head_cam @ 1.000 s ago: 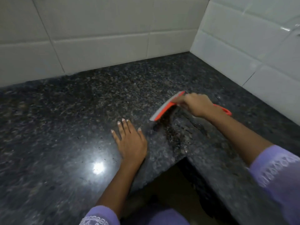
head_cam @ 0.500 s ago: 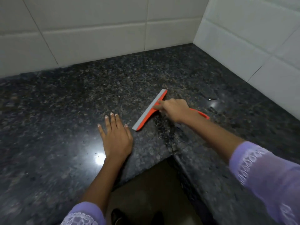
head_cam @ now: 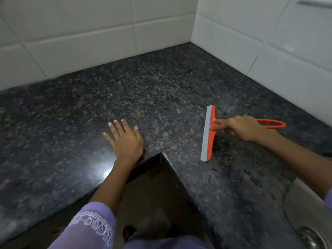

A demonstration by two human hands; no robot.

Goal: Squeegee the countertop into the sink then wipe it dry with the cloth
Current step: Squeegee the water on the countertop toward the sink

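An orange squeegee [head_cam: 208, 133] with a grey blade lies blade-down on the dark speckled granite countertop [head_cam: 143, 97], right of the inner corner. My right hand [head_cam: 244, 128] grips its handle, two fingers stretched forward onto the orange head; the handle's loop sticks out behind the hand. My left hand [head_cam: 124, 139] rests flat on the counter near the corner edge, fingers spread, holding nothing. The steel sink [head_cam: 305, 212] shows at the bottom right with its drain. No cloth is in view.
White tiled walls [head_cam: 107, 33] meet in a corner behind the L-shaped counter. The counter's inner edge drops to a dark floor gap [head_cam: 152, 194] where I stand. A light glare shines on the stone near my left wrist.
My right hand has drawn the squeegee to the right, toward the sink side, and the blade has turned nearly upright in the picture. My left hand stays flat on the counter.
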